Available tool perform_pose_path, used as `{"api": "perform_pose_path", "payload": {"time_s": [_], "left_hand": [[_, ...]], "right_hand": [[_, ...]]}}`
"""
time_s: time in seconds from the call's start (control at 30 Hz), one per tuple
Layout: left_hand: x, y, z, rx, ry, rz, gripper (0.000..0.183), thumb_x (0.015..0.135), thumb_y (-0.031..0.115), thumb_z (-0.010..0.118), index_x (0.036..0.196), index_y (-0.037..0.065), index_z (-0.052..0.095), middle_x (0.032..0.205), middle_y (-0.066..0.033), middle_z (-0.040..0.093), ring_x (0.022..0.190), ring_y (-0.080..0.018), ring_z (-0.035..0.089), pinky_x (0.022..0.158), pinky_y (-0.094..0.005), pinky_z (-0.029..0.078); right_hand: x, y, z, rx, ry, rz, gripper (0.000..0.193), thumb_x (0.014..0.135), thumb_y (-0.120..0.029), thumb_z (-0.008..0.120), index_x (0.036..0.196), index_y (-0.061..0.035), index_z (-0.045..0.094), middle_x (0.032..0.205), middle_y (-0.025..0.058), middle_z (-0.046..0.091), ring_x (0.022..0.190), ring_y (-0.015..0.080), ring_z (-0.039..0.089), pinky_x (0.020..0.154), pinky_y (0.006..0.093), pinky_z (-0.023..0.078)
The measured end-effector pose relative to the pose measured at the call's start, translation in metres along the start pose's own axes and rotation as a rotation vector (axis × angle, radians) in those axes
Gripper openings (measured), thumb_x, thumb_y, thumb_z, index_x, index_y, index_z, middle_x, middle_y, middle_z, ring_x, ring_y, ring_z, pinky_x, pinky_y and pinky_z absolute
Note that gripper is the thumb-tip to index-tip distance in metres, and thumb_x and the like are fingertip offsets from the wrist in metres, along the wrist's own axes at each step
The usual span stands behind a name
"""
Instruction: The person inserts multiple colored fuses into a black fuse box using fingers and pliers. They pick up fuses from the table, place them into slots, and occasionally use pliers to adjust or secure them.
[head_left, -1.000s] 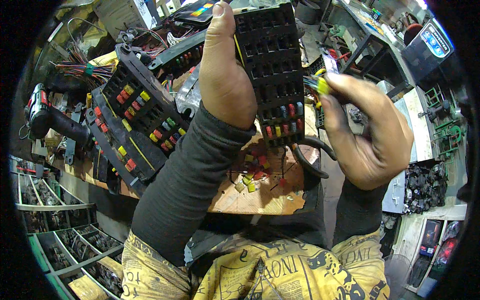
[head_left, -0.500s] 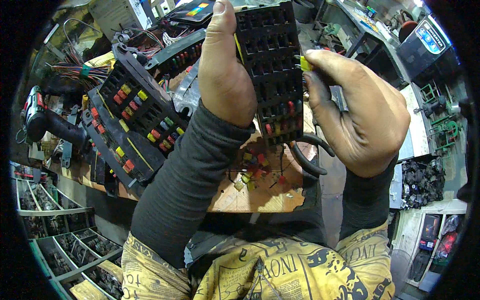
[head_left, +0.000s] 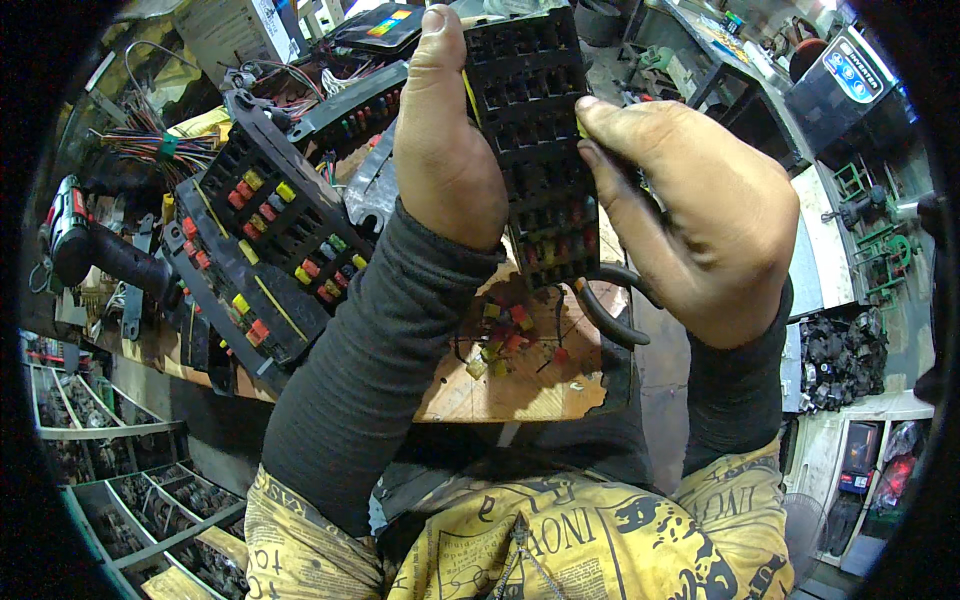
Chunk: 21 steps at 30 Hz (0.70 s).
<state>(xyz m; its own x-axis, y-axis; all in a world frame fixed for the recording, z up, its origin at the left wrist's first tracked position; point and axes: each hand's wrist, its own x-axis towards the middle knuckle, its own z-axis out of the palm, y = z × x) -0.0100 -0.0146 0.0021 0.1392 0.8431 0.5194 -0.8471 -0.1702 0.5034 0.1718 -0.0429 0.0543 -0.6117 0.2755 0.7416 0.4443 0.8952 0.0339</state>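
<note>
My left hand (head_left: 446,150) grips a black fuse box (head_left: 530,92) upright by its left side, thumb up along the edge; its other fingers are hidden behind. Mostly bare slots face me, with several red and other coloured fuses near the lower end. At the box's right edge, my right hand (head_left: 705,205) pinches a yellow blade fuse (head_left: 581,128), of which only a sliver shows between thumb and forefinger. Whether the fuse sits in a slot I cannot tell. Below the box, loose red and yellow fuses (head_left: 508,338) lie on the wooden bench top (head_left: 465,400).
A second, larger fuse box (head_left: 275,225) with coloured fuses lies at the left, near a power tool (head_left: 110,250) and wire bundles (head_left: 165,145). A thick black cable (head_left: 610,318) loops below the held box. Divided parts trays (head_left: 140,500) stand at lower left.
My right hand has moved left, bringing the yellow fuse from beside the fuse box up against its right edge. The fuse box has shifted slightly left.
</note>
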Motion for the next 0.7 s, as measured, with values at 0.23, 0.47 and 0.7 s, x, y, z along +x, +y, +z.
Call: {"api": "perform_pose_path", "payload": {"time_s": [0.23, 0.47, 0.7], "left_hand": [[-0.004, 0.002, 0.0, 0.028, -0.02, 0.03, 0.067, 0.103, 0.057, 0.028, 0.112, 0.0, 0.063, 0.1, -0.0172, 0.07, 0.094, -0.0312, 0.069, 0.088, -0.0439, 0.056], [-0.001, -0.006, -0.005, 0.277, 0.115, 0.036, 0.07, 0.103, 0.058, 0.028, 0.116, -0.003, 0.061, 0.106, -0.0198, 0.07, 0.099, -0.0332, 0.069, 0.092, -0.0464, 0.055], [0.002, -0.01, 0.003, 0.194, 0.122, 0.034, 0.068, 0.104, 0.057, 0.029, 0.124, -0.002, 0.057, 0.116, -0.0214, 0.067, 0.105, -0.0372, 0.067, 0.096, -0.0488, 0.054]], "right_hand": [[0.004, 0.003, 0.012, 0.665, 0.062, 0.452, 0.03, 0.085, 0.005, 0.073, 0.114, -0.0011, 0.066, 0.101, 0.0063, 0.067, 0.093, 0.0147, 0.065, 0.081, 0.027, 0.055], [0.026, -0.007, -0.005, 0.978, 0.015, 0.964, 0.065, 0.08, 0.002, 0.079, 0.137, -0.0023, 0.049, 0.105, 0.0078, 0.059, 0.099, 0.0146, 0.058, 0.087, 0.0277, 0.05], [0.019, 0.007, -0.003, 1.022, -0.103, 0.836, 0.056, 0.083, 0.008, 0.073, 0.134, 0.0007, 0.052, 0.104, 0.0054, 0.058, 0.095, 0.0128, 0.058, 0.084, 0.0276, 0.052]]}}
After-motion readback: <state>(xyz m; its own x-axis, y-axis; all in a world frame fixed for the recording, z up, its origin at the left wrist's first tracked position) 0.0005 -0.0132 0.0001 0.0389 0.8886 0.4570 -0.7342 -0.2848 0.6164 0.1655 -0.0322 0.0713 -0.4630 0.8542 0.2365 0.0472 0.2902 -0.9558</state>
